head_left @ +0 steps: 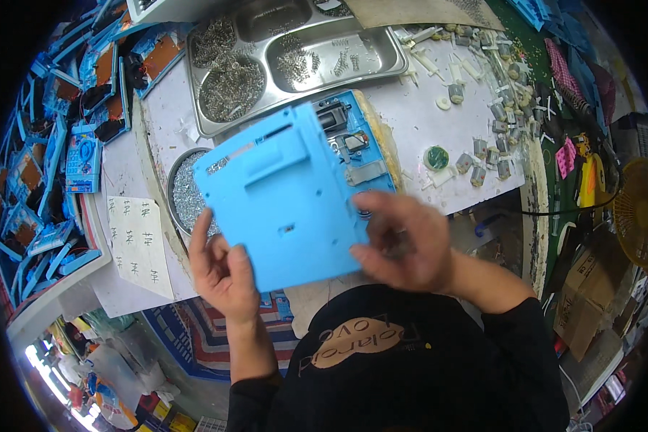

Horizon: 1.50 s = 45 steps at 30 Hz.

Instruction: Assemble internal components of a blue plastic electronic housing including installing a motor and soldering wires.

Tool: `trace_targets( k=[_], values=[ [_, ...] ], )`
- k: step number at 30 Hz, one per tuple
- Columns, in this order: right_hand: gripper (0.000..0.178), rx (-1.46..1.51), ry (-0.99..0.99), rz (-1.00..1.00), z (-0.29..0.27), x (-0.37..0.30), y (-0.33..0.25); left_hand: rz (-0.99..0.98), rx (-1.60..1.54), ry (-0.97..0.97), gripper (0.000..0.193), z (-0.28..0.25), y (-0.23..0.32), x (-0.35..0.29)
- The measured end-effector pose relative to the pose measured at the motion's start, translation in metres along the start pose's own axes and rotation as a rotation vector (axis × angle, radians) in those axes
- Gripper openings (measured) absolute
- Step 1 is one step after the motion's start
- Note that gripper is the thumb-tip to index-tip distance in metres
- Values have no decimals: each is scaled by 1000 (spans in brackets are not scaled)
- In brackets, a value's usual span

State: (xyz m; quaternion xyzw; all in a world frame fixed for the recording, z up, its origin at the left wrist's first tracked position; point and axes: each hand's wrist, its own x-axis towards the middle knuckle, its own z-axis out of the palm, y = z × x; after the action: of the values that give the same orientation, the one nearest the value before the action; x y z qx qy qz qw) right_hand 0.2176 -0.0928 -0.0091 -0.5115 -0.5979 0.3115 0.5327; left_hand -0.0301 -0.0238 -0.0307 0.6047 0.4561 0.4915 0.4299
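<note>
A flat light-blue plastic housing (281,209), tilted above the table, has a raised bar, a slot and small holes on its face. My left hand (227,277) is closed on its lower left edge, with the thumb at the front. My right hand (410,241), slightly blurred, is at the housing's right edge; thumb and forefinger are curved and apart, and I see nothing held between them. Behind the housing lies another blue housing (373,153) with metal and dark parts in it, partly covered.
A steel compartment tray (389,61) holds many springs. Left of the housing, a round bowl (182,194) holds small silver screws. Small motors (498,111) and white plastic parts lie on the right. Blue housings (57,144) are piled at left, near a handwritten paper sheet (135,248).
</note>
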Motion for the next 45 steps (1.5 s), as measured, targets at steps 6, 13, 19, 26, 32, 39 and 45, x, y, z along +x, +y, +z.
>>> trace_targets(
  k=[6,13,19,26,32,39,45],
  values=[
    [47,-10,96,174,-33,-9,39,145,316,-246,49,46,-1,34],
    [39,-57,20,261,-33,-6,48,143,413,-301,47,49,-6,39],
    [35,-333,-114,-63,-39,12,51,88,370,-250,46,42,-10,26],
    [46,-707,-312,-65,-39,17,30,-75,390,-212,53,42,-8,3],
    [42,-888,-516,-48,-51,40,13,-157,299,-340,64,35,-5,9],
    [37,-652,-487,-64,-56,49,19,-534,-324,-594,90,4,-8,3],
    [40,-412,-470,-69,-60,45,40,-559,-415,-594,92,6,-19,-5]
  ],
)
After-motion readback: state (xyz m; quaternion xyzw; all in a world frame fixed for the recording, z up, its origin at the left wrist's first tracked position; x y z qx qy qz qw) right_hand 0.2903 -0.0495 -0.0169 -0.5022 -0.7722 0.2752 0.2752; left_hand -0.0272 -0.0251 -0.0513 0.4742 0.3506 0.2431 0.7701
